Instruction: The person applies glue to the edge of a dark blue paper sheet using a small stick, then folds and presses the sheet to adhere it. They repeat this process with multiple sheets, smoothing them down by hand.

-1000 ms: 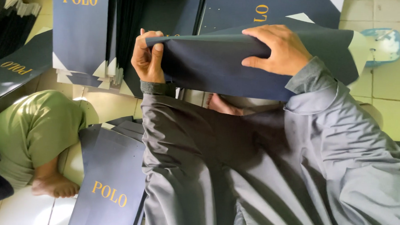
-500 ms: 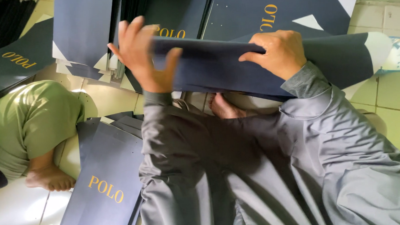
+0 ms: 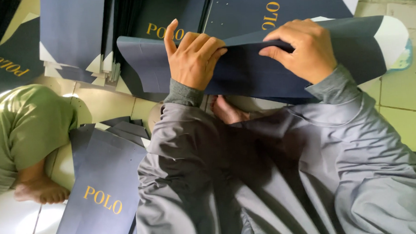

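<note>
While the left hand (image 3: 194,61) lies flat on the dark blue sheet (image 3: 248,68), its fingers spread wide and its thumb sticking up, the right hand (image 3: 301,49) pinches the folded top edge of that same sheet. It looks like one hand presses the paper down so it stays put, and the other hand grips the fold to keep it bent over. The sheet sits across the person's lap, just above the grey sleeves (image 3: 266,175), with a bare foot (image 3: 226,112) peeking out under it. One end of the sheet curls up and shows its white back (image 3: 391,34).

Behind the hands, more flat blue sheets (image 3: 278,8) with gold letters lie on the pale tiled floor (image 3: 404,117). Another blue stack (image 3: 103,182) rests by the person's left side. A second person in green trousers (image 3: 24,129) sits close by.
</note>
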